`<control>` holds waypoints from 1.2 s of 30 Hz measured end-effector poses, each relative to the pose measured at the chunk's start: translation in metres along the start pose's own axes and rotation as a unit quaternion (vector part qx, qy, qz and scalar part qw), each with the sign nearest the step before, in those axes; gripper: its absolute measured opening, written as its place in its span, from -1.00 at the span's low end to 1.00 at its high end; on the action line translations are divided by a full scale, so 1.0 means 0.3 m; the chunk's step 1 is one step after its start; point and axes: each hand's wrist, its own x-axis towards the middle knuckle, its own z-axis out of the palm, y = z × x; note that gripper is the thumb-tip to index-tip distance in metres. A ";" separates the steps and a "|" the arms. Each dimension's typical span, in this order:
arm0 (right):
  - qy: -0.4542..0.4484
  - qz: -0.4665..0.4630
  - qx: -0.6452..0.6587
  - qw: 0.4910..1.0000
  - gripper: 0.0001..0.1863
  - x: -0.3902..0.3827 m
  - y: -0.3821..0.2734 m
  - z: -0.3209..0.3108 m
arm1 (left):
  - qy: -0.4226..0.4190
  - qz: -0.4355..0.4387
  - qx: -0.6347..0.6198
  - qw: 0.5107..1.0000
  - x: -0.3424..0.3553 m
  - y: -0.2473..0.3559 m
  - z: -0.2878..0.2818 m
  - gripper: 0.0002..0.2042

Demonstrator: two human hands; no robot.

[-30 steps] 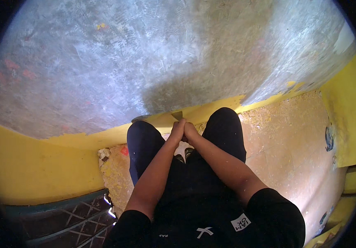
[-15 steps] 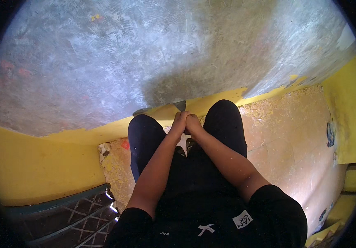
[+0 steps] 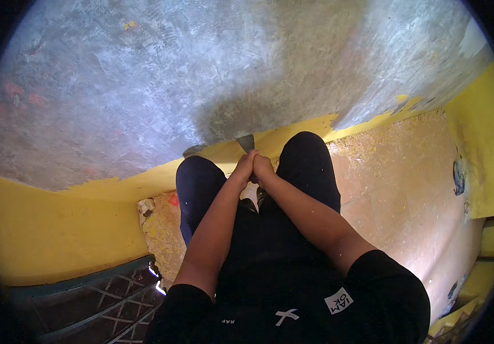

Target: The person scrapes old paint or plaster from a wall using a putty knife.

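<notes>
My left hand [image 3: 242,167] and my right hand [image 3: 263,169] are clasped together between my knees, fingers closed on the handle of a scraper. Its dark metal blade [image 3: 246,143] points away from me at the wall [image 3: 293,51], by the border between the grey patchy surface and the yellow paint [image 3: 103,190] below it. The handle is mostly hidden by my fingers. I cannot tell whether the blade touches the wall.
My bent knees [image 3: 305,146] face the wall. The tiled floor [image 3: 384,189] has flakes along the wall foot, a red piece [image 3: 173,199] and rubble [image 3: 146,206]. A dark grille [image 3: 103,298] stands lower left; a yellow wall [image 3: 471,149] with crumpled dark material [image 3: 458,176] at the right.
My clasped hands and the blade have moved up in the picture, and so have my knees. The grip looks much the same.
</notes>
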 end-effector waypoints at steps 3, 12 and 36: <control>0.013 -0.022 0.012 1.000 -0.66 0.006 -0.002 0.007 | 0.009 0.027 0.008 1.000 0.014 -0.013 0.004 -0.60; 0.023 -0.091 0.030 0.995 -0.71 -0.005 -0.002 0.026 | 0.013 0.084 -0.042 0.996 0.027 -0.024 -0.004 -0.58; 0.018 -0.277 -0.039 0.960 -0.71 0.057 -0.015 0.034 | 0.048 0.225 -0.105 0.968 0.101 -0.008 0.024 -0.72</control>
